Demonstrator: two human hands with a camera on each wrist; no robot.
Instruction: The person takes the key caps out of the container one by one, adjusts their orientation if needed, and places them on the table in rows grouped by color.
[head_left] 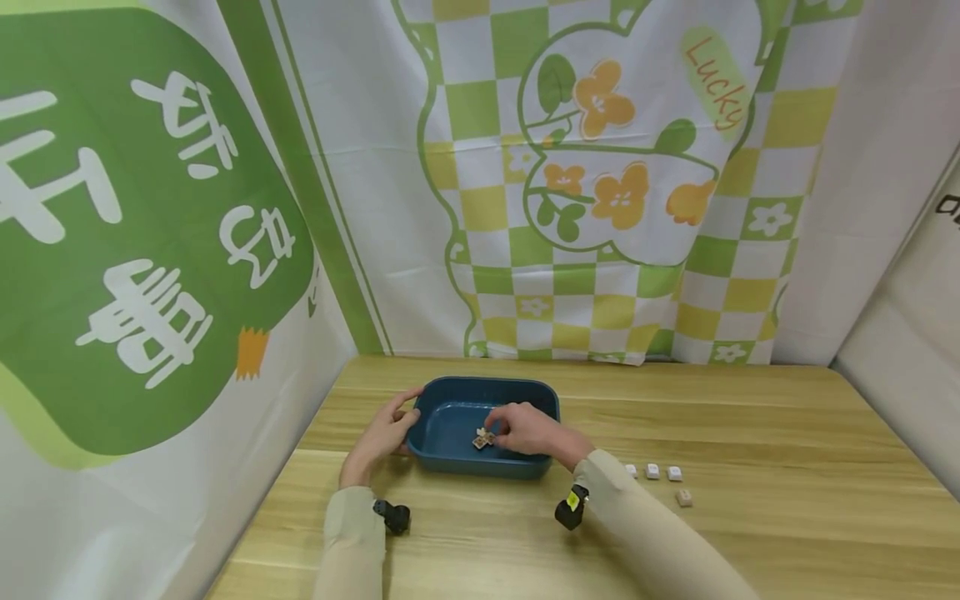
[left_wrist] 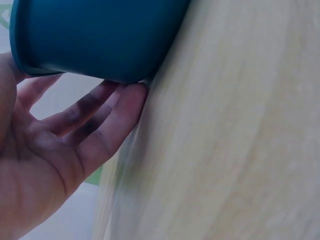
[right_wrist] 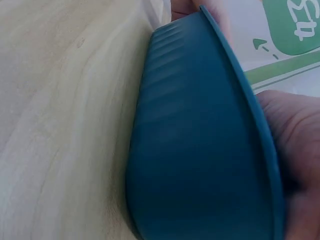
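Note:
A dark blue rectangular tub stands on the table, with a small cluster of beige and brown keycap-like pieces on its floor. My left hand holds the tub's left end, thumb at the rim and bent fingers against the outer wall. Reaching over the near right rim, my right hand is inside the tub, its fingertips bent down at the cluster. Whether it pinches a piece cannot be made out. The tub wall hides those fingertips in the right wrist view.
Right of the tub lie several white keycaps in a short row, partly behind the right sleeve. A beige keycap lies just nearer. Printed curtains hang behind and left of the wooden table.

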